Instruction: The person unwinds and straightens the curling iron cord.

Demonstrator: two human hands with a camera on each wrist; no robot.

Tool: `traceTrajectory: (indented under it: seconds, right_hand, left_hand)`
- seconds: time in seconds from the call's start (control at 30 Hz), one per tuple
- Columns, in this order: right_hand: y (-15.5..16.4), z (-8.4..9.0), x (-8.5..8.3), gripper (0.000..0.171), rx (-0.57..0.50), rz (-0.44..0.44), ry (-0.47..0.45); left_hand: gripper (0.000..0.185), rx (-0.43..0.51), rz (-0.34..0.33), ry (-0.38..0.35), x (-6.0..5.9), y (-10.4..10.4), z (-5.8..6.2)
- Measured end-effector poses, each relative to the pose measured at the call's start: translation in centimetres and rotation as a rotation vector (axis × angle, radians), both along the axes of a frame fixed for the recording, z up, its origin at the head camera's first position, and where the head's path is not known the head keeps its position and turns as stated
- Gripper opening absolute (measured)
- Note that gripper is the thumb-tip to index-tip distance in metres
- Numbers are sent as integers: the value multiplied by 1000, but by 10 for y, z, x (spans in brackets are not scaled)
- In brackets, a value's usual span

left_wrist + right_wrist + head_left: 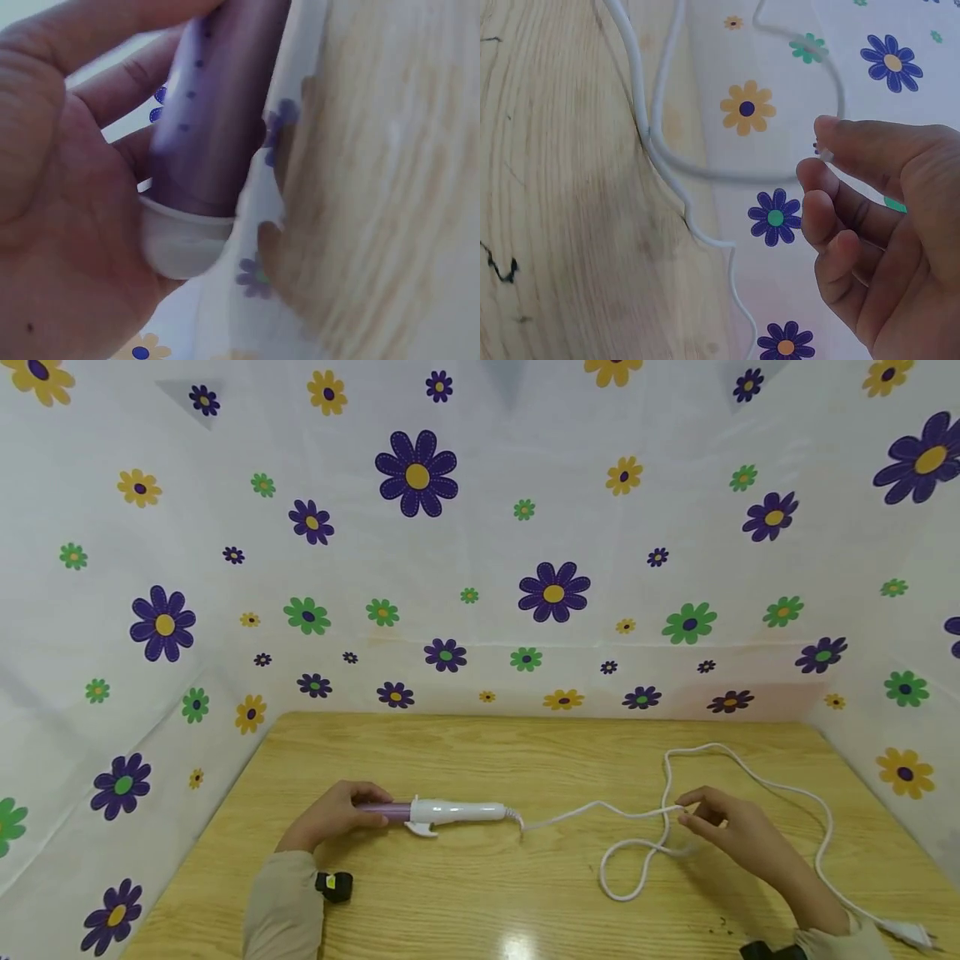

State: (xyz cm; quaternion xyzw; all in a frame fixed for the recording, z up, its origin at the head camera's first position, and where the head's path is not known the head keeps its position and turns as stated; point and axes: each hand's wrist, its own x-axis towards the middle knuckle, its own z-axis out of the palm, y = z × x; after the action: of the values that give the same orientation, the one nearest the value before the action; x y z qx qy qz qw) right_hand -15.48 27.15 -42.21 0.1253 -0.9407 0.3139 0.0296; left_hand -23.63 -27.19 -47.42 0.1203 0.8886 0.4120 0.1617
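A curling iron (459, 812) with a white handle and a purple barrel (217, 112) lies left of the table's middle in the head view, handle pointing right. My left hand (337, 814) grips the barrel near its free end, thumb on the near side. The left wrist view shows the white end cap (184, 244) against the palm. On the right, my right hand (738, 833) pinches the white power cord (600, 804) between thumb and index finger. In the right wrist view, the other fingers curl loosely below the pinched cord (742, 178).
The cord makes a loop (622, 893) in front of my right hand, then a wide arc behind and around it. Its plug (909, 933) lies at the table's right front. Flower-printed white sheeting (480, 543) walls the wooden table (450, 893) at the back and sides.
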Motion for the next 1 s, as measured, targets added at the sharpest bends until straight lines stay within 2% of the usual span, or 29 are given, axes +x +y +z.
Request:
traceTrajectory:
  seconds: [0.1,0.33,0.47,0.57,0.63,0.77,0.9,1.0]
  right_hand:
    - [3,-1,1,16,-17,15,-10]
    - [3,-7,1,18,-65,128,-104]
    - [5,-7,1,22,-46,138,-165]
    - [7,-5,0,25,-24,137,-207]
    - [7,-4,-2,26,-1,142,-215]
    - [1,-8,-9,29,39,172,-242]
    - [-10,-14,-14,35,82,202,-273]
    - [-18,-14,-16,35,98,186,-238]
  left_hand:
    - [38,-19,13,-4,2,1,2]
    - [33,-46,36,60,5,6,12]
    - [39,-26,25,63,8,13,20]
    - [43,18,-21,76,12,24,26]
    - [44,38,-93,91,13,35,29]
    - [44,-40,-217,121,13,56,33]
    - [46,-158,-239,99,14,70,35]
    - [44,-198,-247,90,15,73,35]
